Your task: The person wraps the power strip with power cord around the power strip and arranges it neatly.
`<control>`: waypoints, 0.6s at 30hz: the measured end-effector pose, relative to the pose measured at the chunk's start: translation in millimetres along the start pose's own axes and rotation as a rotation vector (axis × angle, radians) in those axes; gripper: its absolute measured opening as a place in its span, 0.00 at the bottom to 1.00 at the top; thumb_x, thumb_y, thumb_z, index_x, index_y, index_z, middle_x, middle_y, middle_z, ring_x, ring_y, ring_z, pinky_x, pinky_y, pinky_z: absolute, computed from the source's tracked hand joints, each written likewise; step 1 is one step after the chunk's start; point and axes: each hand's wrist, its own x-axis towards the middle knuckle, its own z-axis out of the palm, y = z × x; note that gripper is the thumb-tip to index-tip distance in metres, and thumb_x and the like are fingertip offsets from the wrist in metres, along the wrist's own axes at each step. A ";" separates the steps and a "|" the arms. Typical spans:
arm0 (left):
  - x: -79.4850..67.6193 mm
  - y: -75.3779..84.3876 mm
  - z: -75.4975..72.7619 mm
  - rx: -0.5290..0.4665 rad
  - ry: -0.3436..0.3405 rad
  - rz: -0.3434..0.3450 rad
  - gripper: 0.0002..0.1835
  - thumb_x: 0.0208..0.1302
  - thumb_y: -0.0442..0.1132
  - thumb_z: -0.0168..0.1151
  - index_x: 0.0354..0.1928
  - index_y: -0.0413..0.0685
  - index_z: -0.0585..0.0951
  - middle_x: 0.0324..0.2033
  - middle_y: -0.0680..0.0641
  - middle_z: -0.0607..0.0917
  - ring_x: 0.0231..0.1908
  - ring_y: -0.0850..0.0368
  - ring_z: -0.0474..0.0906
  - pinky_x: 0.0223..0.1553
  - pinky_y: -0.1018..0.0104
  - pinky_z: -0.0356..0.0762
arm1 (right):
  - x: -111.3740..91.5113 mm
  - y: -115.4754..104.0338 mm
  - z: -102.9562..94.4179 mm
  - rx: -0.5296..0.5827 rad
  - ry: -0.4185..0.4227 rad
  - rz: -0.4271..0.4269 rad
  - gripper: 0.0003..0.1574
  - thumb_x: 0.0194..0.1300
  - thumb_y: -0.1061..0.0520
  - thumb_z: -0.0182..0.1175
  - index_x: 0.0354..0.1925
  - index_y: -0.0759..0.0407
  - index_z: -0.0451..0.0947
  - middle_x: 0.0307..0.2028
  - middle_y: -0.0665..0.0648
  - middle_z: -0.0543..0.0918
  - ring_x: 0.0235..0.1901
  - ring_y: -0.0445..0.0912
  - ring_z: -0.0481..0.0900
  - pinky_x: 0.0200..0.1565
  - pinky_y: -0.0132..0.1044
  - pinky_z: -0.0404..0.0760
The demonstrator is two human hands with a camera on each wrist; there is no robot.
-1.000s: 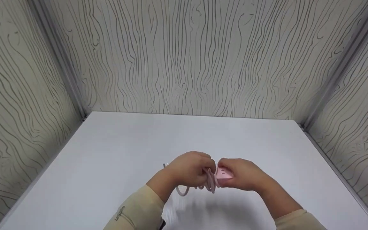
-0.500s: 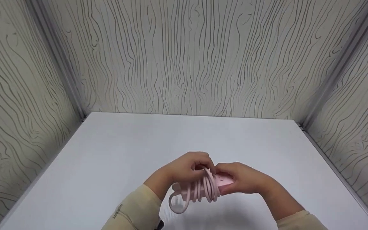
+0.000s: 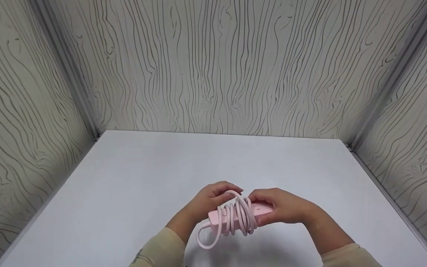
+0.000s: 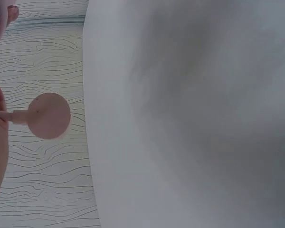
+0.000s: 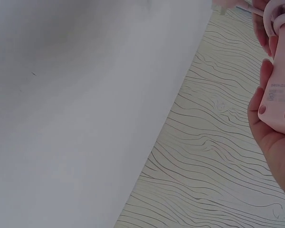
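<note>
A pink power strip [image 3: 263,208] is held above the white table, its pale pink cord [image 3: 246,218] wound round it in several turns. My right hand [image 3: 285,205] grips the strip's right end; the right wrist view shows the underside of the strip [image 5: 280,95] with small print and holes. Beyond the strip's far side, my left hand [image 3: 208,200] has the cord's free end between thumb and fingers. A round, flat plug [image 4: 49,116] sticks out past that hand in the left wrist view; the head view hides it. A loose cord loop hangs at the strip's left end.
The white tabletop [image 3: 154,159] spreads beneath both hands. Wood-grain panels [image 3: 213,66] stand behind it and on both sides, with grey posts [image 3: 65,66] in the corners. The hands and strip cast a shadow near the front.
The strip has turned and come lower into sight, baring its cord turns and left end. My left hand has shifted left and its fingers have loosened from the wound turns; the right keeps its grip.
</note>
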 end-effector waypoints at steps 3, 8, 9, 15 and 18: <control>-1.9 -4.2 -0.8 -0.042 -0.005 0.027 0.10 0.65 0.41 0.53 0.44 0.52 0.82 0.40 0.53 0.82 0.43 0.57 0.76 0.47 0.64 0.73 | -0.5 1.5 0.0 0.020 -0.005 -0.004 0.22 0.52 0.51 0.66 0.47 0.47 0.73 0.37 0.47 0.79 0.33 0.39 0.73 0.33 0.32 0.75; -7.2 6.7 -4.8 -0.111 0.030 0.108 0.10 0.65 0.35 0.53 0.42 0.42 0.82 0.37 0.48 0.82 0.40 0.57 0.76 0.46 0.61 0.74 | -1.0 0.6 -4.2 0.039 0.002 -0.007 0.22 0.52 0.51 0.66 0.47 0.48 0.73 0.37 0.47 0.78 0.33 0.40 0.73 0.33 0.33 0.76; -8.9 12.2 -5.2 -0.119 0.034 0.124 0.10 0.65 0.35 0.53 0.42 0.40 0.82 0.36 0.48 0.82 0.40 0.57 0.76 0.46 0.61 0.74 | -1.1 0.6 -5.2 0.042 -0.001 -0.013 0.22 0.52 0.52 0.67 0.46 0.48 0.73 0.36 0.48 0.78 0.33 0.40 0.73 0.32 0.33 0.76; -16.5 37.2 -7.0 -0.139 0.038 0.231 0.10 0.63 0.32 0.53 0.41 0.32 0.81 0.35 0.42 0.81 0.39 0.57 0.75 0.44 0.63 0.73 | -2.4 -1.3 -9.8 0.058 -0.015 -0.023 0.21 0.52 0.52 0.66 0.46 0.48 0.74 0.36 0.48 0.78 0.32 0.40 0.73 0.31 0.33 0.75; -18.1 34.5 -6.7 -0.165 0.056 0.213 0.11 0.64 0.31 0.51 0.41 0.31 0.80 0.35 0.44 0.81 0.40 0.56 0.75 0.45 0.62 0.73 | -2.5 -1.8 -11.5 0.039 0.002 -0.025 0.21 0.52 0.52 0.66 0.46 0.48 0.74 0.36 0.48 0.78 0.32 0.39 0.72 0.31 0.32 0.75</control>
